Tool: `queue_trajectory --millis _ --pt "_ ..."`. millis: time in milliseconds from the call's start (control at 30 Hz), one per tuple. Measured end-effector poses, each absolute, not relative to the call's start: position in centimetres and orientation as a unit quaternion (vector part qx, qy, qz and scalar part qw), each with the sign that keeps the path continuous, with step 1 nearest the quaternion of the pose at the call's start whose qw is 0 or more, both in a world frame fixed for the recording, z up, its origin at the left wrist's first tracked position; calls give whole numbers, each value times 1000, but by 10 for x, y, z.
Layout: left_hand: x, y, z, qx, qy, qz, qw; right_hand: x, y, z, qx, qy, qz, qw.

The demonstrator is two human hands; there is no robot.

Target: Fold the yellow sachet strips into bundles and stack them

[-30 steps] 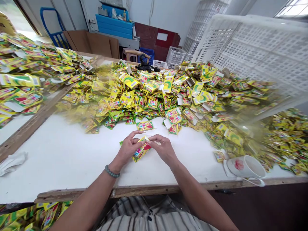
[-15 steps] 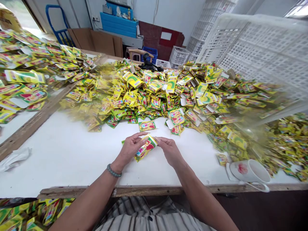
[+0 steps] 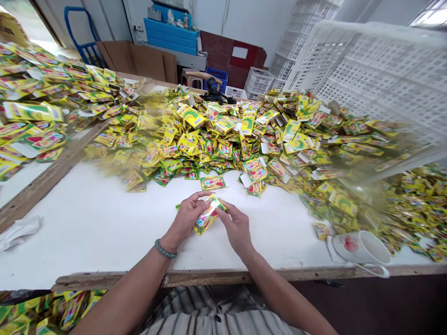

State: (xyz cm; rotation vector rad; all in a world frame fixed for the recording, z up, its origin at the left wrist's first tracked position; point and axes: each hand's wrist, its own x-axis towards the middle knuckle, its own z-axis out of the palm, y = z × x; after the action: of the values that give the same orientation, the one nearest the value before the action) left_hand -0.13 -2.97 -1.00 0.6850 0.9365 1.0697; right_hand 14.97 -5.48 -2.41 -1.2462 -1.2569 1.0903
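Between my two hands, above the white tabletop [image 3: 139,237], is a small yellow printed box [image 3: 208,215], tilted. My left hand [image 3: 188,216] grips its left side, thumb on the printed face. A green-edged bit of something pokes out behind the left fingers, mostly hidden. At the box's right upper end, my right hand [image 3: 235,225] closes with its thumb on the face and fingers behind. Just beyond my hands a flat sachet [image 3: 213,183] lies on the table. Small boxes and sachets form a heap [image 3: 209,135] behind it.
A white mug [image 3: 361,247] stands at the right front edge. A white plastic crate [image 3: 380,74] leans over the heap at right. More boxes [image 3: 31,116] pile up at left beyond a wooden strip [image 3: 52,174]. Crumpled tissue [image 3: 21,232] lies at left. Filled boxes [image 3: 66,309] sit below the table edge.
My right hand has moved left and its thumb now presses on the box's face near the end. The end flap edge no longer shows. My left hand keeps its hold.
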Motion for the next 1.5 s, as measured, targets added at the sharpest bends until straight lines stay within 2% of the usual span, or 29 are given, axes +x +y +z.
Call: queue_trajectory --millis 100,300,367,467,533,733,900,1033,1300,1500 --pt "1 -29 -10 324 426 486 691 150 -54 -25 -517 -483 508 491" --pt "2 -31 -16 382 423 512 643 140 -59 -26 -558 -570 317 513" --pt "1 -32 -18 389 429 512 634 141 -57 -27 -548 -564 341 514" --pt "0 -31 -18 382 434 507 639 152 -49 -24 -504 -520 483 492" --pt "0 -31 -17 387 432 499 644 162 -44 -18 -478 -512 531 477" --pt "0 -32 -18 423 431 498 623 157 -46 -15 -493 -627 385 464" --pt "-2 -31 -21 386 437 499 641 145 -47 -22 -500 -595 428 461" --pt "-1 -29 -19 373 429 502 652 146 -48 -19 -498 -595 402 485" --pt "-2 -35 -14 361 394 465 706 178 -41 -2 -455 -501 574 461" --pt "-3 -35 -8 389 386 416 726 202 -37 9 -460 -470 658 368"
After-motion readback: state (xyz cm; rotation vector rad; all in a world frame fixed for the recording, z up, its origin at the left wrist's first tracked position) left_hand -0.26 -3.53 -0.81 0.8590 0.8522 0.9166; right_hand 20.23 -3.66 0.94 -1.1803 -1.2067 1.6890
